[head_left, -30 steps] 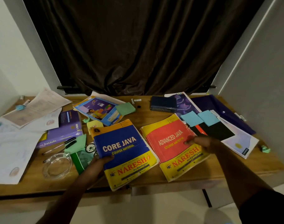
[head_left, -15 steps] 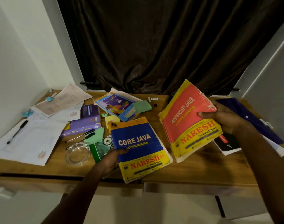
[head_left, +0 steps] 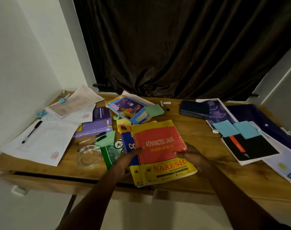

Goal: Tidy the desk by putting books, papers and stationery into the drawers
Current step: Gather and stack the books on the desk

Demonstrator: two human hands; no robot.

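Note:
The red and yellow Advanced Java book (head_left: 159, 146) now lies on top of the blue Core Java book (head_left: 127, 143), near the desk's front edge. Only a blue strip of the lower book shows at the left. My right hand (head_left: 192, 156) grips the red book's right edge, thumb on the cover. My left hand (head_left: 126, 161) holds the left side of the stack, thumb on the red cover. The wooden desk (head_left: 191, 133) has a drawer front with a white handle (head_left: 18, 190) at the lower left.
White papers (head_left: 42, 143) with a black pen (head_left: 32, 131) cover the left side. A purple aptitude book (head_left: 98, 125), pens, a glass ashtray (head_left: 89, 156) and green notes lie nearby. Blue sticky notes (head_left: 236, 130), a black notebook (head_left: 251, 150) and folders fill the right.
My right hand lifted the red Advanced Java book, swung it left and laid it on the Core Java book. My left hand stayed at the Core Java book's left edge.

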